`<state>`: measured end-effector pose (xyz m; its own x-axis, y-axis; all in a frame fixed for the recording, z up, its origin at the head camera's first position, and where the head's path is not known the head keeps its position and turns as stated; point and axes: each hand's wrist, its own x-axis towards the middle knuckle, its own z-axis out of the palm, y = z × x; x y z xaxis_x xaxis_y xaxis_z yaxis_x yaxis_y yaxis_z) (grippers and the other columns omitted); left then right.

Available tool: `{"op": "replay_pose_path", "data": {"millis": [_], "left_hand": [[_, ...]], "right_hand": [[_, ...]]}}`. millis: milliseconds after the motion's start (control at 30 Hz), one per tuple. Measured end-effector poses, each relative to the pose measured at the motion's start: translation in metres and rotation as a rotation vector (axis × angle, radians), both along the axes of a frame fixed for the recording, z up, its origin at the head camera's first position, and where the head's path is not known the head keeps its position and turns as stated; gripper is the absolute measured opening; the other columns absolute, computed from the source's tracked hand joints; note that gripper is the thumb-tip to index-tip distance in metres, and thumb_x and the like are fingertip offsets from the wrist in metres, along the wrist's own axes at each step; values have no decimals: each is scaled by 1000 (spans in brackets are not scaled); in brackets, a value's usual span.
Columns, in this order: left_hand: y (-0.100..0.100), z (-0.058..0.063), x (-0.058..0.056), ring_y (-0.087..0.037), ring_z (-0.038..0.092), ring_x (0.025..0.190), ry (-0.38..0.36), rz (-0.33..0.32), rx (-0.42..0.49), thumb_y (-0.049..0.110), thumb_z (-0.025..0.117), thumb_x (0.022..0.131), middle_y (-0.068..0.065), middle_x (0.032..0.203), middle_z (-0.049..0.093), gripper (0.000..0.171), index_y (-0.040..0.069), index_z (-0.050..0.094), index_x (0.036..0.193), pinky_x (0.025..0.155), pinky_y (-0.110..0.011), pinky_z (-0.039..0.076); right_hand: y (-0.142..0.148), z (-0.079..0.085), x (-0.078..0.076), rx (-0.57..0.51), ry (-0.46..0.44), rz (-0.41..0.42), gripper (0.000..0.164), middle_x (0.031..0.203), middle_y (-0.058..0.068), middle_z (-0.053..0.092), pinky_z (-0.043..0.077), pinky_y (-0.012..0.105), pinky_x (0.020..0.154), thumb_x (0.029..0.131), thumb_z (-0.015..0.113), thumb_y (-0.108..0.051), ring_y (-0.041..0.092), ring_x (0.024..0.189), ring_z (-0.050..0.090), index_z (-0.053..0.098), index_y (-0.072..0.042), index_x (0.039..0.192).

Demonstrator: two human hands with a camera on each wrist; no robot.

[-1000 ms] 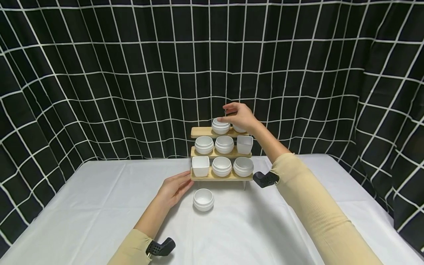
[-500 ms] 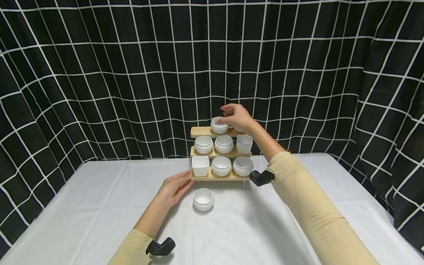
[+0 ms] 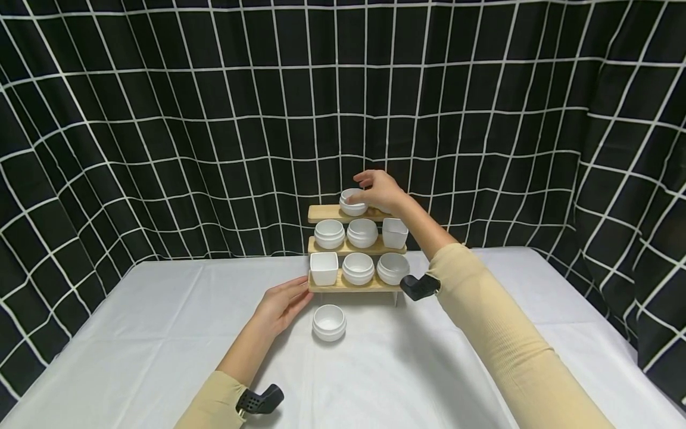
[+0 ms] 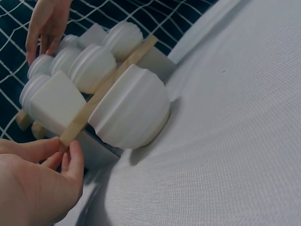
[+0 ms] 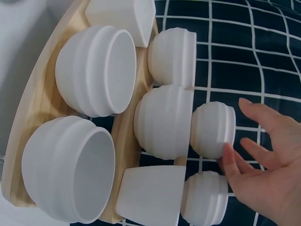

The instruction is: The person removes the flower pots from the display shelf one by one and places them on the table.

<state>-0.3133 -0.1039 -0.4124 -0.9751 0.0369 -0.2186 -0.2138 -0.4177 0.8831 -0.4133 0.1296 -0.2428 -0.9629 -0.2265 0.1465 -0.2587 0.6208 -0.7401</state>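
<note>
The left forearm (image 3: 241, 351) slants away from the person and rightward, low over the worktop (image 3: 161, 322) and well inside its far edge. Its cream sleeve (image 3: 211, 402) stops on the forearm, leaving the wrist bare. The left hand (image 3: 280, 305) points rightward, and the left wrist view shows its digits bent and drawn together in a pinch. The right forearm (image 3: 431, 229) reaches farther, angling leftward and raised, so from the head the right hand (image 3: 382, 190) appears above the worktop's far edge. Its sleeve (image 3: 498, 328) also ends on the forearm. The right hand's fingers are spread and slightly bent, the thumb held apart below them.
</note>
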Motion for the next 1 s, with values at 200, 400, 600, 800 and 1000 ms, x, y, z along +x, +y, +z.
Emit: {"op": "replay_pose_path", "data": {"millis": [200,400,600,800,1000], "left_hand": [[0,1,0,-13,68,99,-2,-7,-6,-8,55,105,-34,151,51,43,-16,49,147,103,-25,60],[0,1,0,-15,69,101,-6,5,-3,-8,56,105,-34,150,51,43,-16,50,146,102,-26,61],[1,0,0,-13,69,99,-5,4,-5,-8,56,105,-33,150,52,43,-15,50,146,101,-24,62],[0,0,0,-13,70,98,-2,-1,-4,-8,56,105,-33,151,51,43,-16,49,147,102,-25,61],[0,1,0,-13,70,99,-7,-5,0,-8,56,105,-34,151,51,44,-15,49,148,103,-25,60]], "right_hand": [[-1,2,1,70,-7,-10,66,153,26,53,48,48,121,94,77,-18,40,141,50,51,2,152],[-5,4,4,127,-8,-13,65,150,27,55,48,49,120,94,77,-20,40,139,51,52,2,150],[-10,3,6,158,-5,-9,62,151,27,54,51,48,117,98,73,-22,40,139,51,52,1,150],[-14,2,6,135,-30,-3,62,152,28,51,58,45,109,100,71,-21,40,135,54,49,2,153],[-17,-4,5,49,-75,-4,63,155,28,46,61,43,106,99,71,-16,38,132,55,47,4,154]]}}
